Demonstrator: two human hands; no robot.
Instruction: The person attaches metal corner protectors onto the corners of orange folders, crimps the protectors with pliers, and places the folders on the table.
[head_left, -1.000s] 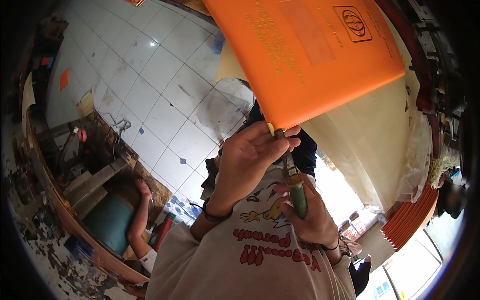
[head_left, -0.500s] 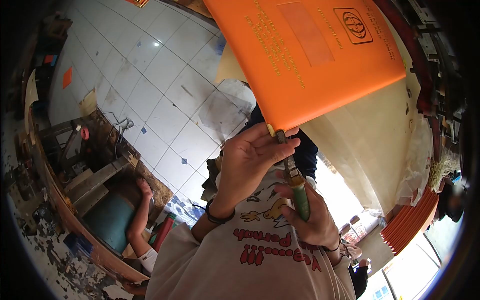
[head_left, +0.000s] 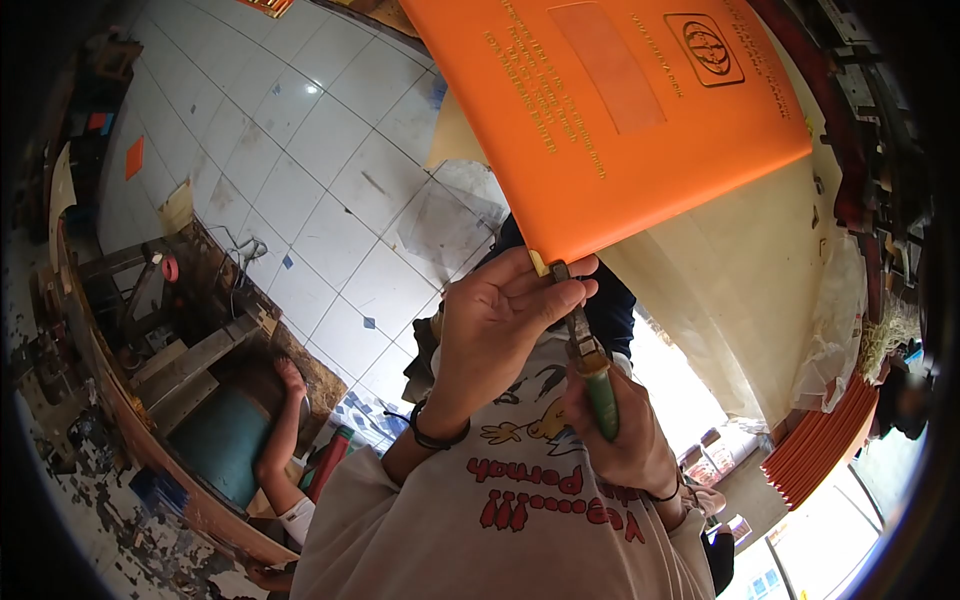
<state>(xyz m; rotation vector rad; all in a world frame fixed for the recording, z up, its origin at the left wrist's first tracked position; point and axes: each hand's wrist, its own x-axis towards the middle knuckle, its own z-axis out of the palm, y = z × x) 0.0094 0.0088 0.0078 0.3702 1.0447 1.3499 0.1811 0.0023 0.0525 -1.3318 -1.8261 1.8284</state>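
Note:
A bright orange folder cover (head_left: pixel 570 190) with gold lettering, an emblem and a clear window lies at the upper right. Its near corner carries a small gold metal corner piece (head_left: pixel 539 263). My left hand (head_left: pixel 490 325) pinches around this corner, its thumb beside the tool's jaws and other fingers behind the cover. In my right hand (head_left: pixel 630 440) are pliers with a green handle (head_left: pixel 599 398), the fingers wrapped around it. The dark jaws of the pliers meet the corner from below; whether they bite the metal piece is partly hidden by my fingers.
Beneath the cover spreads a cream sheeted surface (head_left: pixel 740 270). A stack of orange covers (head_left: pixel 820 445) sits at the right. Another person's arm (head_left: pixel 280 440) shows at the lower left, near a teal cylinder (head_left: pixel 215 440) and a wooden frame (head_left: pixel 195 360). White floor tiles (head_left: pixel 330 220) stretch beyond.
My right hand's fingers have closed in around the green handle, where they were looser before. The cover's corner and my left hand have shifted very slightly left.

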